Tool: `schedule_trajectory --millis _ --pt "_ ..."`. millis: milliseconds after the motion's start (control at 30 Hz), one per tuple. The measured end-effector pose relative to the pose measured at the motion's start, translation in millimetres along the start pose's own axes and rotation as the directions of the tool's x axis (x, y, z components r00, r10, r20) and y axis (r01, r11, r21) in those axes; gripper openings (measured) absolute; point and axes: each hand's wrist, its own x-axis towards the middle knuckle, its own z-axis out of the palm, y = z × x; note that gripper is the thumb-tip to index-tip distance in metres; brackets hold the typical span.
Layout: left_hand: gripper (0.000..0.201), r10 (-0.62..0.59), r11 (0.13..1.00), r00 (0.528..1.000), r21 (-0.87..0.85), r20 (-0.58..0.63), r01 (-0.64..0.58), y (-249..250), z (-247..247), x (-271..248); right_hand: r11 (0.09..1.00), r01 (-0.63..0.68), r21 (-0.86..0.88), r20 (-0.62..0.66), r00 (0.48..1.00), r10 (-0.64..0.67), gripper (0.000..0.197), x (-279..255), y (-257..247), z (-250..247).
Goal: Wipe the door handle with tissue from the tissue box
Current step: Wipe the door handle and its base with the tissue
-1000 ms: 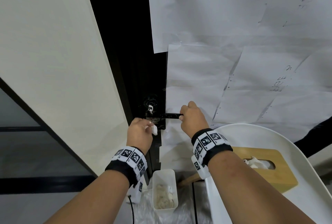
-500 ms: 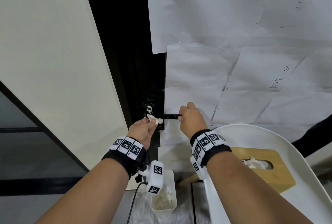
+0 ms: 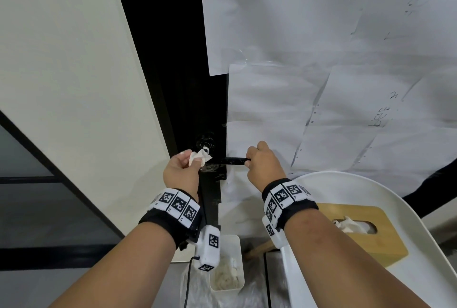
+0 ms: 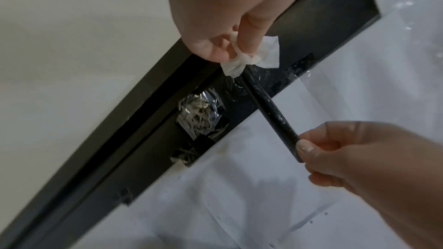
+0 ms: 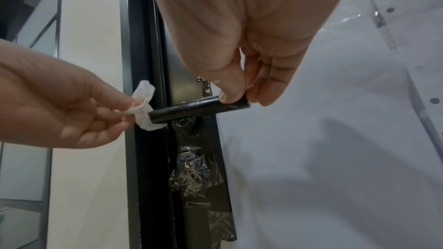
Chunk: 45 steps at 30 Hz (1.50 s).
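A black lever door handle [image 3: 234,161] [image 4: 271,110] [image 5: 191,110] sticks out from the dark door edge. My right hand [image 3: 262,162] [image 4: 318,150] [image 5: 239,92] pinches the handle's free end between thumb and fingers. My left hand [image 3: 183,169] [image 4: 230,48] [image 5: 95,113] pinches a small crumpled white tissue [image 3: 199,157] [image 4: 254,58] [image 5: 143,105] and holds it against the handle's pivot end. A wooden tissue box [image 3: 366,233] with tissue poking from its slot lies at the lower right.
The tissue box rests on a white chair seat [image 3: 408,209]. White paper sheets [image 3: 321,60] cover the door. A small white bin [image 3: 226,273] with used tissue stands on the floor below. Crinkled plastic wraps the lock [image 5: 189,173] under the handle. A pale wall [image 3: 61,73] lies left.
My left hand has risen and turned, bringing the tissue from below the handle up to its pivot end. The right hand has kept its hold on the handle's tip.
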Motion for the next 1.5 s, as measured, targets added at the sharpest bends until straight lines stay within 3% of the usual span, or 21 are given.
schedule_trajectory --millis 133,267,433,533,767,967,1033,1133,1200,1267,1333,1433,1500 --pt "0.033 0.186 0.965 0.98 0.174 0.068 -0.195 8.8 -7.9 -2.1 1.0 0.002 -0.005 0.002 1.0 -0.002 0.004 0.1 -1.1 0.0" --pt "0.031 0.286 0.871 0.945 0.369 0.159 -0.326 9.4 -9.0 3.8 1.0 0.001 -0.005 0.007 1.0 -0.001 0.004 0.3 -1.3 -0.3" --pt "0.02 0.362 0.621 0.868 0.607 0.34 -0.497 3.0 -10.3 10.4 1.0 -0.005 -0.009 0.009 1.0 0.005 0.003 0.5 -1.1 0.2" --pt "0.024 0.358 0.526 0.842 0.658 0.404 -0.539 4.9 -13.7 8.7 1.0 -0.003 -0.008 0.007 1.0 0.003 0.003 0.6 -1.2 0.5" --pt "0.041 0.281 0.093 0.759 0.77 0.588 -0.631 11.0 -11.5 11.0 1.0 -0.007 -0.003 0.004 1.0 0.007 0.004 0.3 -1.5 0.7" --pt "0.024 0.17 -0.181 0.669 0.69 0.724 -0.701 18.9 -15.0 14.9 1.0 -0.016 -0.006 0.007 1.0 0.016 0.004 0.4 -1.8 1.3" --pt "0.02 0.136 -0.222 0.661 0.673 0.738 -0.706 18.8 -17.5 15.7 1.0 -0.02 -0.004 0.007 1.0 0.02 0.004 0.4 -1.7 1.5" --pt "0.004 0.157 -0.17 0.654 0.672 0.74 -0.72 17.8 -17.9 11.7 1.0 -0.02 -0.003 0.004 1.0 0.02 0.004 0.8 -1.5 2.1" --pt "0.021 0.241 -0.014 0.666 0.688 0.706 -0.725 17.0 -17.2 10.3 1.0 -0.021 -0.001 0.001 1.0 0.021 0.004 0.9 -1.5 2.0" --pt "0.036 0.287 0.144 0.715 0.709 0.638 -0.69 16.1 -17.5 9.3 1.0 -0.02 -0.002 -0.001 1.0 0.02 0.004 0.4 -1.4 1.9" --pt "0.039 0.32 0.269 0.76 0.715 0.565 -0.645 18.2 -18.1 9.3 1.0 -0.014 0.003 -0.001 1.0 0.014 0.003 0.0 -1.2 1.7" --pt "0.021 0.294 0.506 0.845 0.678 0.446 -0.533 22.2 -18.3 10.0 1.0 -0.013 0.008 -0.002 1.0 0.013 0.002 0.1 -1.2 1.7" --pt "0.009 0.29 0.565 0.852 0.641 0.435 -0.52 20.5 -18.2 12.4 1.0 -0.016 0.006 0.0 1.0 0.016 0.003 0.2 -1.5 1.8"
